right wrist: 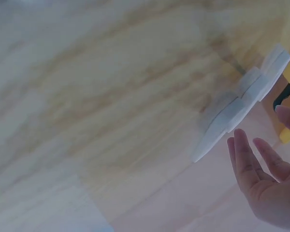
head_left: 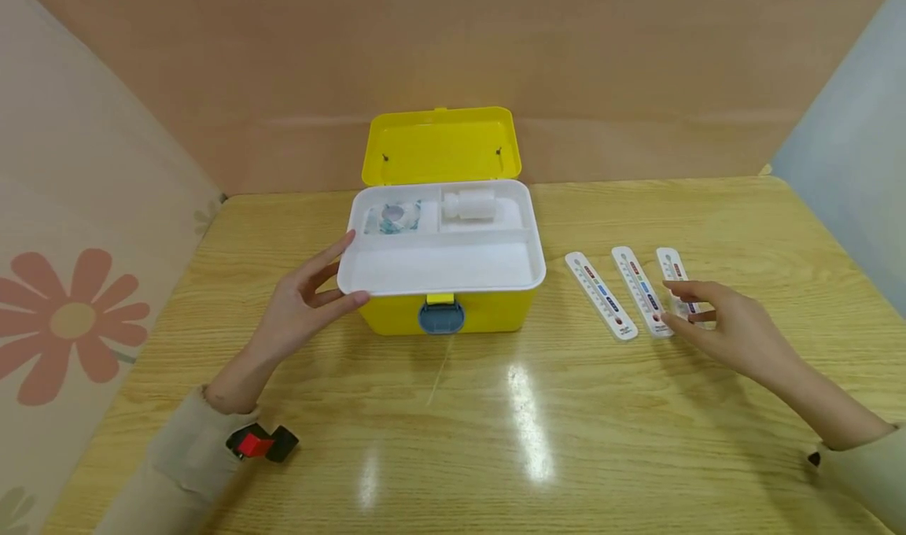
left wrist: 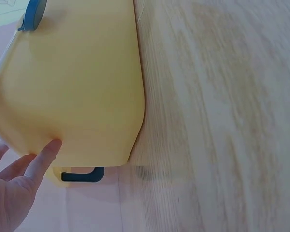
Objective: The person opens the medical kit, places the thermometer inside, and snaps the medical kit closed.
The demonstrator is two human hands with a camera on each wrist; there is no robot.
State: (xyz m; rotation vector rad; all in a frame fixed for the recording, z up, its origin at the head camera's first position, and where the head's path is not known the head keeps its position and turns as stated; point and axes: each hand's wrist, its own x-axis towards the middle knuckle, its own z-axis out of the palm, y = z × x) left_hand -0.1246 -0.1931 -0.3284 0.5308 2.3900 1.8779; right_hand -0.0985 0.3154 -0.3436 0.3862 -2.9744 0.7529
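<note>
"Where were the three thermometers (head_left: 640, 287)?"
"Side by side on the wooden surface (head_left: 453, 409), right of the yellow box (head_left: 389, 315), whose lid (head_left: 442, 145) stood open behind a white tray (head_left: 439, 271)."
"And the hands?"
"The left hand (head_left: 304, 307) touched the box's left end, fingers spread. The right hand (head_left: 729, 322) hovered by the two rightmost thermometers, thumb and fingers parted, gripping nothing."

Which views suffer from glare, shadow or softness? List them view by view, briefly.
Head: a bright glare streak and a fainter one on the table in front of the yellow box, plus a soft shadow below the right hand; left wrist: hazy, table grain smeared; right wrist: dim and hazy, no readable markings on the thermometers.
</note>
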